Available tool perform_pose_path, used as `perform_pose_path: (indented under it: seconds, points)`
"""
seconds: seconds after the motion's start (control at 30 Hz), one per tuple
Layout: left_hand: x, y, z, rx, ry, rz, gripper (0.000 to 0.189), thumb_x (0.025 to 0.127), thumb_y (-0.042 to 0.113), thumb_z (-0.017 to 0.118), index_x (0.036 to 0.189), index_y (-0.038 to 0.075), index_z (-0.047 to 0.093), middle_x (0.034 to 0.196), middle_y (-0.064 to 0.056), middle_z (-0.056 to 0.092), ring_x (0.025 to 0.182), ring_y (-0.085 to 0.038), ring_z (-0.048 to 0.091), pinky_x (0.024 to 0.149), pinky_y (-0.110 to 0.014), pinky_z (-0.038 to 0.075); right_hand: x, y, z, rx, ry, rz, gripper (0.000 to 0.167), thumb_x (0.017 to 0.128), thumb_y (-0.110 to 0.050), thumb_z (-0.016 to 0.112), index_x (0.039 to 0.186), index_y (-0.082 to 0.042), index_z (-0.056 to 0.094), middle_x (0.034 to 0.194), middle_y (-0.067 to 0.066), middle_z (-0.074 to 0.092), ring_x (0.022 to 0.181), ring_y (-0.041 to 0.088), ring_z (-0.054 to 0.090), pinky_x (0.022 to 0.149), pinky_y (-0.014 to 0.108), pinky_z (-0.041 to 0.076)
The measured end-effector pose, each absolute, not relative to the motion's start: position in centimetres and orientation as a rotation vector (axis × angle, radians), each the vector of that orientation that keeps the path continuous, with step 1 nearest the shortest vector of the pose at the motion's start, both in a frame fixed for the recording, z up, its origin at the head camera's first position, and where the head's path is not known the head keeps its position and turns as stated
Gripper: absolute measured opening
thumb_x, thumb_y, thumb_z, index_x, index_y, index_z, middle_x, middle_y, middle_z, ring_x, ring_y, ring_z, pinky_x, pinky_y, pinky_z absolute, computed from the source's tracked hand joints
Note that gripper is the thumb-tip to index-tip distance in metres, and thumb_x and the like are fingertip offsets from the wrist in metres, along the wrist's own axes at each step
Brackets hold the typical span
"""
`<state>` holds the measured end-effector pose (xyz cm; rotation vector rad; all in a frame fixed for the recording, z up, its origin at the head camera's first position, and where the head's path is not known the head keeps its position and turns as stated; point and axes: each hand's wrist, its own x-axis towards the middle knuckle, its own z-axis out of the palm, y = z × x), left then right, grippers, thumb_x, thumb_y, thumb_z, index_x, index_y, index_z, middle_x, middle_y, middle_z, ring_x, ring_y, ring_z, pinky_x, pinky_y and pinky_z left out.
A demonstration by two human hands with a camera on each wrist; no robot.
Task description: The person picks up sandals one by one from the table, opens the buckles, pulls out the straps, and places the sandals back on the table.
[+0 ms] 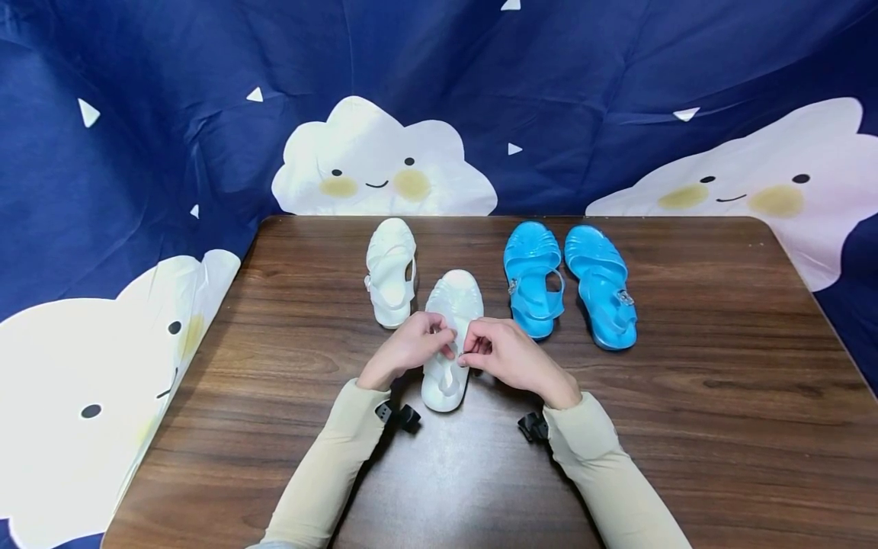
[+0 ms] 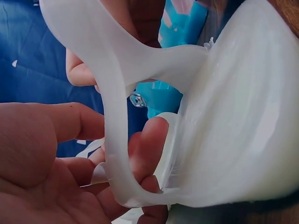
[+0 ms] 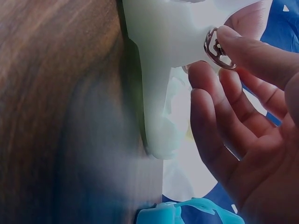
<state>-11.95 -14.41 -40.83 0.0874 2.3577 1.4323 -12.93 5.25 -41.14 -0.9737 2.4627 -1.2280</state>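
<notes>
A white sandal [image 1: 458, 293] lies on the table with its toe pointing away, and both hands are over its middle. In the left wrist view the left hand [image 1: 411, 341] has its fingers curled round the sandal's pale strap [image 2: 115, 126], some of them passing through the opening behind it. Thumb and forefinger of the right hand [image 1: 513, 354] pinch a metal buckle [image 3: 209, 46] at the side of the sandal, seen in the right wrist view. The strap's end is partly hidden by the fingers.
Another white sandal [image 1: 389, 259] lies behind and to the left. Two blue sandals, one on the left [image 1: 531, 259] and one on the right [image 1: 595, 267], lie on the right of the brown wooden table [image 1: 720, 427]. A dark blue cloth [image 1: 562, 69] with clouds hangs behind.
</notes>
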Motion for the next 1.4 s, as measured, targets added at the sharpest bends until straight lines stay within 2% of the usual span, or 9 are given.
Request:
perform_pose_path:
  seconds: [0.13, 0.33, 0.5, 0.73, 1.0, 1.23, 1.4]
  points:
    - [-11.99, -14.51, -40.81, 0.072, 2.353, 1.445, 0.017, 0.09, 0.01, 0.052, 0.081, -0.001, 0.06, 0.074, -0.017, 0.07, 0.07, -0.015, 0.065, 0.05, -0.019, 0.033, -12.92, 5.34, -41.05, -0.971, 2.461, -1.229, 0.016, 0.082, -0.02, 0.078, 0.078, -0.019, 0.062, 0.075, -0.006, 0.062, 0.067, 0.006, 0.056, 0.061, 0.022, 0.048]
    - [-12.11, -14.93, -40.71, 0.021, 2.362, 1.479, 0.018, 0.092, 0.011, 0.053, 0.08, -0.001, 0.06, 0.068, -0.012, 0.07, 0.073, -0.015, 0.067, 0.062, -0.019, 0.043, -13.08, 5.67, -40.97, -0.986, 2.442, -1.241, 0.017, 0.082, -0.018, 0.078, 0.075, -0.019, 0.062, 0.074, -0.006, 0.062, 0.066, 0.006, 0.056, 0.061, 0.022, 0.048]
    - [-12.21, -15.07, -40.59, 0.05, 2.391, 1.443, 0.02, 0.092, 0.012, 0.056, 0.078, 0.0, 0.062, 0.069, -0.013, 0.07, 0.078, -0.01, 0.064, 0.066, -0.02, 0.043, -13.22, 5.86, -40.98, -0.982, 2.433, -1.232, 0.016, 0.081, -0.018, 0.078, 0.076, -0.019, 0.063, 0.074, -0.007, 0.062, 0.066, 0.006, 0.057, 0.06, 0.022, 0.049]
    - [-12.22, -15.15, -40.45, 0.079, 2.414, 1.425, 0.019, 0.091, 0.013, 0.058, 0.078, 0.0, 0.063, 0.067, -0.01, 0.069, 0.074, -0.008, 0.058, 0.065, -0.02, 0.041, -13.26, 5.83, -40.99, -0.961, 2.428, -1.213, 0.014, 0.082, -0.018, 0.077, 0.078, -0.018, 0.063, 0.073, -0.006, 0.061, 0.065, 0.006, 0.056, 0.06, 0.022, 0.048]
    - [-12.36, -15.38, -40.63, 0.169, 2.441, 1.391, 0.019, 0.09, 0.013, 0.06, 0.078, -0.001, 0.063, 0.071, -0.013, 0.068, 0.049, -0.006, 0.039, 0.054, -0.021, 0.034, -13.3, 5.86, -40.94, -0.954, 2.412, -1.209, 0.013, 0.083, -0.018, 0.076, 0.08, -0.018, 0.063, 0.074, -0.005, 0.061, 0.065, 0.007, 0.056, 0.06, 0.023, 0.048]
    - [-12.37, -15.26, -40.75, 0.21, 2.454, 1.407, 0.019, 0.091, 0.012, 0.063, 0.077, -0.001, 0.063, 0.068, -0.013, 0.061, 0.051, -0.007, 0.045, 0.054, -0.02, 0.036, -13.36, 5.91, -41.03, -0.948, 2.406, -1.207, 0.013, 0.083, -0.018, 0.076, 0.08, -0.018, 0.063, 0.074, -0.005, 0.061, 0.065, 0.007, 0.056, 0.059, 0.023, 0.049]
    - [-12.36, -15.15, -40.81, 0.193, 2.469, 1.391, 0.017, 0.091, 0.013, 0.063, 0.079, 0.0, 0.064, 0.065, -0.015, 0.062, 0.052, -0.009, 0.05, 0.054, -0.02, 0.038, -13.35, 5.91, -41.02, -0.951, 2.406, -1.203, 0.013, 0.083, -0.018, 0.076, 0.081, -0.018, 0.063, 0.074, -0.005, 0.061, 0.065, 0.007, 0.056, 0.059, 0.023, 0.048]
